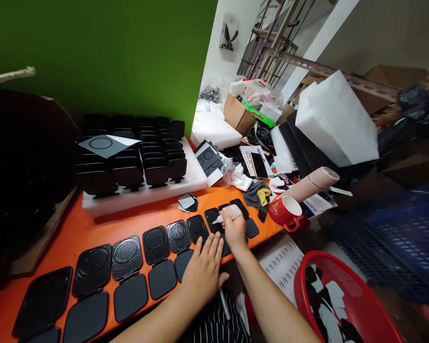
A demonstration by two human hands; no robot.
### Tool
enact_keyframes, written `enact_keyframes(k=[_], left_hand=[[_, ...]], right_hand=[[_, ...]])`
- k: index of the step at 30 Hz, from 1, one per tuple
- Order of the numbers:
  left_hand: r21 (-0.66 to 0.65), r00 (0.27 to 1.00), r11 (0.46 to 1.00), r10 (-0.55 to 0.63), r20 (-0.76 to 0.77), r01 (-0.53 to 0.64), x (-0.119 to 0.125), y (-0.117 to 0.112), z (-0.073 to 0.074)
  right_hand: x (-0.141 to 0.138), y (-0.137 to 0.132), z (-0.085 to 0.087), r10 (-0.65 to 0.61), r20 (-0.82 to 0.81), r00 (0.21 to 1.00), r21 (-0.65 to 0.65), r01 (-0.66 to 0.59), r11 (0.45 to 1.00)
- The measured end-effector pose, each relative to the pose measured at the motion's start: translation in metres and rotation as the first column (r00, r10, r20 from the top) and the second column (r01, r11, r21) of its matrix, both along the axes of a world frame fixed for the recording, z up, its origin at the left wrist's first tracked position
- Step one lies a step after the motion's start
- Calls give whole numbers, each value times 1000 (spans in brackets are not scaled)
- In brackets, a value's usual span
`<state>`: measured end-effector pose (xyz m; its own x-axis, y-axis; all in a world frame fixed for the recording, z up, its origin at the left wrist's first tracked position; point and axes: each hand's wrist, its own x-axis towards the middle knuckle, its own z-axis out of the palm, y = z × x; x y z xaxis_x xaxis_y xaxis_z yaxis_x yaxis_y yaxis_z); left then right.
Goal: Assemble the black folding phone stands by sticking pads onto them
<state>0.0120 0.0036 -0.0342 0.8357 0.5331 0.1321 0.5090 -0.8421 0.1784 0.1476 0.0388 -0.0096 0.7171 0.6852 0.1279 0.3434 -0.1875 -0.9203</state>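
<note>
Several opened black hinged cases [156, 259] lie in a row along the front of the orange table [93, 228]. My left hand [202, 272] rests flat, fingers stretched out, on the lower flap of one case near the row's right end. My right hand [234, 231] is closed round a small white squeeze bottle [228, 213], whose nozzle points left onto the ribbed inside of a case [212, 216]. Two loose grey-and-black pads [188, 202] lie just behind the row.
A white foam tray [139, 195] of upright black parts stands behind the row. A red mug [285, 212], a pink tumbler [312, 183] and rags sit at the right end. A red basin [343, 295] of scraps is at lower right. Clutter, foam blocks and boxes fill the back right.
</note>
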Motion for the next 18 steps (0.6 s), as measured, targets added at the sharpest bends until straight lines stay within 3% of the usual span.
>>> enact_keyframes(k=[3,5,14,18], left_hand=[[-13,1000,1000,1,-7,-1,0,1,2],[-40,1000,999,-15,-7,15,-1,2,4],[-73,999,997,-32,-8,31,-3,4,10],[-87,999,996,-38,-14,36,-3,4,10]], right_hand=[[-4,7,1,34,-183,982,24,-30,999],[-9,10,0,76,-194,978,5,-76,997],[-24,11,6,168,188,968,-98,-151,984],[-22,15,8,148,171,974,-89,-134,987]])
